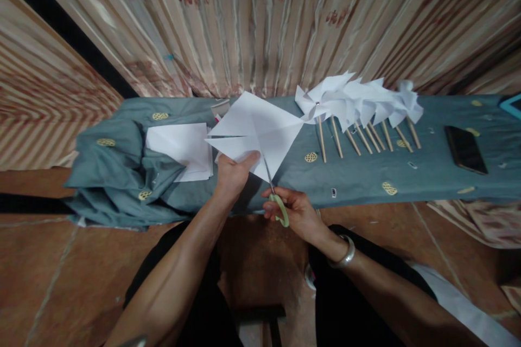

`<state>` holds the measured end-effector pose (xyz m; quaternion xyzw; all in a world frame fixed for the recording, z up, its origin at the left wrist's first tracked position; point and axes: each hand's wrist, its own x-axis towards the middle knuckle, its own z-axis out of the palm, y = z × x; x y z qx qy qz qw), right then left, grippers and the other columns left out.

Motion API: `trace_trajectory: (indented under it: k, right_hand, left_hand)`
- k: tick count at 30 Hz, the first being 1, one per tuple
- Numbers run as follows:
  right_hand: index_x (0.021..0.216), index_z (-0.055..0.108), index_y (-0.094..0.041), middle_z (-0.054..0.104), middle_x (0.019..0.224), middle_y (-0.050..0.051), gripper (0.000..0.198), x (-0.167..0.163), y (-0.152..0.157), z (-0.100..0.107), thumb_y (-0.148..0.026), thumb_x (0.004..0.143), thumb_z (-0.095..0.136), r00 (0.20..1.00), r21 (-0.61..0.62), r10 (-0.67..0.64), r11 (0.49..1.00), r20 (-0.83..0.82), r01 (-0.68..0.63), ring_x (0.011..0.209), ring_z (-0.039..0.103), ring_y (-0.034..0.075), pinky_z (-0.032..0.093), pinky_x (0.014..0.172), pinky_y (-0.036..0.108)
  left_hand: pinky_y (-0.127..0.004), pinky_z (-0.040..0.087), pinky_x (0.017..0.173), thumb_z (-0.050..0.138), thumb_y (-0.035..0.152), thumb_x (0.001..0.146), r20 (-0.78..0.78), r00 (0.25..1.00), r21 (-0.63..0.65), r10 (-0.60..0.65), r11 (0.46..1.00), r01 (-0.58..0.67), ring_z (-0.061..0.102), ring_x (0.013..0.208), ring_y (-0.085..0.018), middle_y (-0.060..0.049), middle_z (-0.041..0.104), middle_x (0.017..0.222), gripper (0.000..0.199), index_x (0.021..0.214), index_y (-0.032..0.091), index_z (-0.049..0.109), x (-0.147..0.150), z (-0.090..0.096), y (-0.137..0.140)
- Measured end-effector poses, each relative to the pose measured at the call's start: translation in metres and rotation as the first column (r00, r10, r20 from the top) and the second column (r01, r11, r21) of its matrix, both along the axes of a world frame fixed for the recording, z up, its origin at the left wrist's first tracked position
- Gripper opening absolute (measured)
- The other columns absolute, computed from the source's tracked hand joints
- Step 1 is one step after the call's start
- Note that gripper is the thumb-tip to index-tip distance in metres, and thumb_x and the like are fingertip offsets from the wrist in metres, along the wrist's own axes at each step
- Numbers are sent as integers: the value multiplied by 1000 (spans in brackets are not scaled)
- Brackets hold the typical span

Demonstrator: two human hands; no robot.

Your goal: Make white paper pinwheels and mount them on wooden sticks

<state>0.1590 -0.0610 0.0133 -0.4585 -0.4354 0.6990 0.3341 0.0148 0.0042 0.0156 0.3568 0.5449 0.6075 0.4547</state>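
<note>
My left hand (235, 172) grips a square white sheet of paper (277, 123) near its lower left edge, thumb on top. The sheet is turned like a diamond, with one slit running in from its left corner. In my right hand (295, 209) is a pair of scissors (280, 210) with light green handles. Their blades lie at the sheet's lower corner and point up toward its middle. A stack of white paper (183, 146) rests on the cloth to the left of the held sheet.
Several white paper pinwheels (358, 100) on wooden sticks lie in a row at the back right. A dark phone (466, 149) and a blue-edged object (512, 105) are farther right. Green cloth (350, 173) covers the narrow table, bunched up at left. A patterned curtain (228, 21) hangs behind.
</note>
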Motion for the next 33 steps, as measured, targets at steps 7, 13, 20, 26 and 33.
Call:
trace_trajectory:
  k: [7,13,20,26,33]
  right_hand:
    - [80,64,-19,61,59,-5,38,0,1,0,-49,63,81,1000,13,-14,1000,-12,14,50,55,7,45,48,20]
    - [79,64,-18,62,59,-4,39,0,1,1,-49,61,82,999,-3,-18,1000,-32,18,49,55,7,45,47,20]
    - [84,66,-19,65,62,-3,38,3,2,0,-49,64,80,1000,23,-13,1000,23,12,52,57,9,49,51,22]
    - [81,65,-19,64,59,-3,40,2,2,1,-51,64,80,1000,21,-9,1000,17,9,51,57,9,49,51,21]
    - [83,66,-18,63,63,-3,38,3,2,0,-49,64,80,1000,22,-13,1000,28,13,53,57,8,48,50,21]
  left_hand:
    - [-31,51,75,78,30,56,13,1000,-48,-24,999,25,66,75,-20,-8,74,88,35,86,12,71,2,-2,-3]
    - [-31,52,75,77,28,56,20,999,-39,-28,999,29,66,74,-19,-8,74,86,30,82,13,70,2,1,-4]
    - [-31,52,76,77,27,56,19,998,-17,-57,998,57,66,76,-20,-8,74,87,32,84,13,71,3,-2,-6]
    - [-33,52,76,77,28,57,22,998,-49,-55,997,56,66,78,-22,-9,74,89,32,84,13,70,4,0,-8]
    - [-32,52,76,76,30,59,-25,997,-36,-73,997,72,65,78,-21,-7,74,87,27,82,17,70,4,1,-10]
